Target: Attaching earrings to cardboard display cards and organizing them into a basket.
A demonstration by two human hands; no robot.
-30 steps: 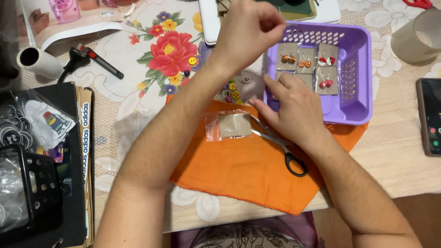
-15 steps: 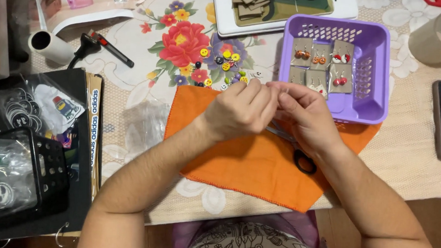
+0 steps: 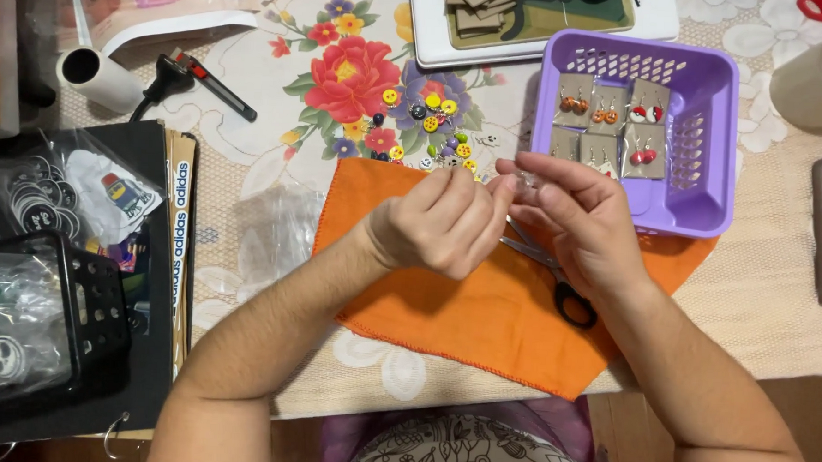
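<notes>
Two hands meet over the orange cloth [image 3: 481, 308] at mid-table, fingertips together. The left hand [image 3: 439, 225] and right hand [image 3: 582, 220] both pinch a tiny clear piece [image 3: 524, 180], too small to identify, held just above the cloth's far edge. It looks light, thin and easy to drop, so a fingertip hold at its edges suits it. Black-handled scissors [image 3: 557, 279] lie under the right hand. Just beyond, on the right, a purple basket [image 3: 711, 133] holds carded earrings [image 3: 610, 124]. Coloured buttons [image 3: 429, 126] sit scattered to its left.
</notes>
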